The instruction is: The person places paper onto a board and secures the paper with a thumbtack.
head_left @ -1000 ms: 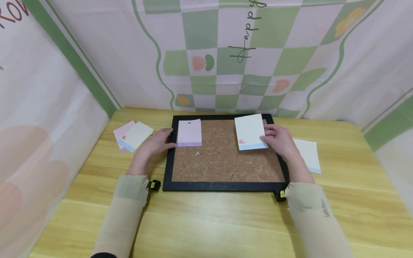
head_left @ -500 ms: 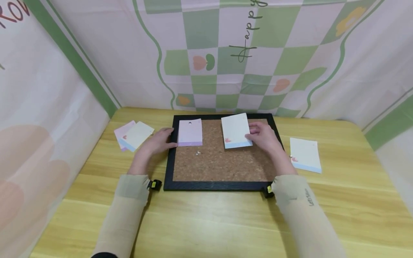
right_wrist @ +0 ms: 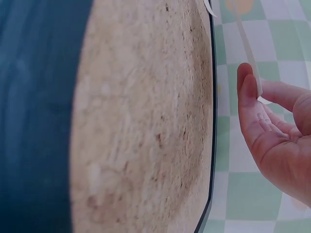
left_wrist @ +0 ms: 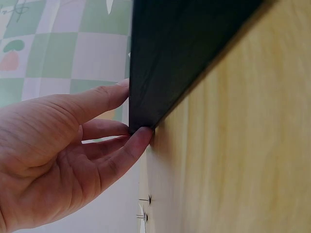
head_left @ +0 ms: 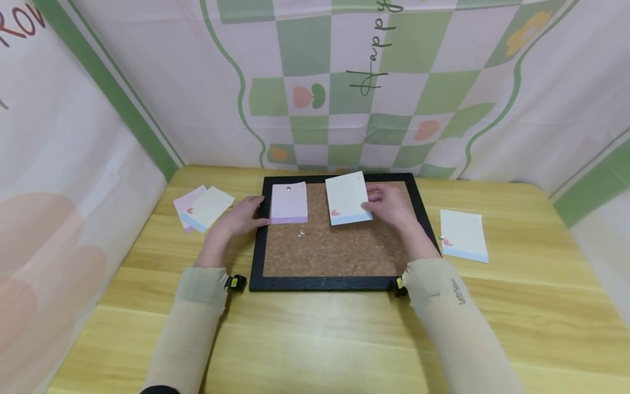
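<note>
My right hand [head_left: 391, 205] pinches a cream note sheet [head_left: 348, 198] with a blue lower border between thumb and fingers. The sheet is held above the corkboard [head_left: 334, 251], tilted slightly; the right wrist view shows it edge-on [right_wrist: 248, 43], apart from the cork. With fingers mostly straight, my left hand [head_left: 239, 216] touches the left side of the board's black frame; in the left wrist view its thumb and fingertips meet the frame [left_wrist: 165, 63]. A lilac note sheet [head_left: 289, 205] is fixed at the board's upper left by a thumbtack [head_left: 288, 189].
Small pale bits [head_left: 302, 233], too small to identify, lie on the cork below the lilac sheet. Left on the table are overlapping cream [head_left: 209, 208] and pink [head_left: 184, 200] sheets; another cream sheet [head_left: 464, 235] lies right. Thumbtacks [left_wrist: 147, 199] show in the left wrist view.
My right hand has carried the cream sheet leftward over the board, closer to the lilac sheet, uncovering the cream sheet at right. The left hand has stayed at the frame.
</note>
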Demonstrator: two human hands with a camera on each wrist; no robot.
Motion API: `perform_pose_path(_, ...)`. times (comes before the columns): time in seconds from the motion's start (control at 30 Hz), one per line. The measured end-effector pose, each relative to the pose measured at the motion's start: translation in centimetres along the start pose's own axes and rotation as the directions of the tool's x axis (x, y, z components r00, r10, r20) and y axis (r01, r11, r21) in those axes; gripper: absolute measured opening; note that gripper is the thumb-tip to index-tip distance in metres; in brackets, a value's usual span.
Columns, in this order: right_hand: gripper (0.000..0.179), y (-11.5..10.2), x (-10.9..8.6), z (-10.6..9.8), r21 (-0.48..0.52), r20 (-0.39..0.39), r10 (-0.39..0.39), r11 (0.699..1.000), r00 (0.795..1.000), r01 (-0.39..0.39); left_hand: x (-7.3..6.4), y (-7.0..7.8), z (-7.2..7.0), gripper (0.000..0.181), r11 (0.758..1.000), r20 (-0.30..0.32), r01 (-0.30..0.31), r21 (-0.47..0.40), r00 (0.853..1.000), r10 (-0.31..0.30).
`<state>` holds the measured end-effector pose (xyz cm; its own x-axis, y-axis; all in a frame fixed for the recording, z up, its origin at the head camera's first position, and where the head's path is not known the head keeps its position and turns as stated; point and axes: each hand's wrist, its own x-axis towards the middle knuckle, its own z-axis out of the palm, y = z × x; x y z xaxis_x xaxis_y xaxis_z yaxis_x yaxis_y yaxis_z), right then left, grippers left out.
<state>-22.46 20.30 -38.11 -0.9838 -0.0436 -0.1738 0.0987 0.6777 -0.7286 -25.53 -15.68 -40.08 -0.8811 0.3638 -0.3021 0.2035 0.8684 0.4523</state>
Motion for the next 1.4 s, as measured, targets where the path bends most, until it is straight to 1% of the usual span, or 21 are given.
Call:
perform_pose_path(0.2, 0.050, -0.4, 0.8, 0.5, 0.020, 0.016, 0.025, 0.999, 1.000, -0.025, 0.1, -0.1, -0.1, 0.075, 1.000, 0.005, -0.001, 0.008, 1.000, 0.001)
perform_pose_path(0.5, 0.051, -0.2, 1.9, 1.7, 0.104, 0.052, 0.086, 0.990, 0.995, -0.091, 0.0, 0.0, 0.0, 0.074, 1.000, 0.000, -0.003, 0.018, 1.000, 0.003)
perform_pose_path(0.77, 0.052, -0.4, 2.4, 2.4, 0.127, 0.062, 0.110, 0.985, 0.992, -0.117, 0.1, 0.1, 0.0, 0.074, 1.000, -0.001, 0.011, 0.005, 1.000, -0.011)
perform_pose_path(1.1, 0.052, -1.3, 2.6, 3.5, 0.044, 0.031, 0.105, 0.993, 0.994, -0.107, 0.3, 0.0, 0.1, 0.074, 1.000, -0.004, -0.004, 0.013, 1.000, 0.004)
perform_pose_path(1.4, 0.050, -1.9, 2.8, 4.2, 0.026, -0.006, 0.092, 0.995, 0.996, -0.092, 0.2, 0.1, -0.1, 0.074, 1.000, 0.003, -0.012, 0.012, 1.000, 0.012)
